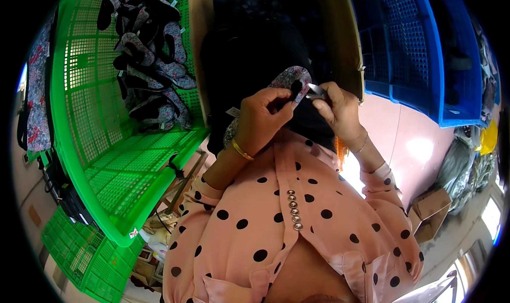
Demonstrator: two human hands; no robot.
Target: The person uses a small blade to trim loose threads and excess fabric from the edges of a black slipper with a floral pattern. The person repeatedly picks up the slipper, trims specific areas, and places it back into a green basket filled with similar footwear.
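Note:
My left hand [261, 121], with a gold bangle at its wrist, is closed on a floral fabric piece [289, 77] with black lining. The piece has a rounded end and hangs down past my wrist; its exact kind I cannot make out. A small white tag [232, 112] sticks out beside the hand. In my right hand [341, 109] is a pair of small metal thread snips [317, 91], gripped between thumb and fingers. Their bright tip meets the edge of the rounded end. Dark cloth [249, 53] lies across my lap behind both hands.
To the left stands a large green plastic basket [87, 85] holding several similar floral pieces [143, 53]. Straight ahead is an open box with brown walls [334, 32] and dark contents. Blue crates [398, 43] stand at the right, with a cardboard box [431, 210] below them.

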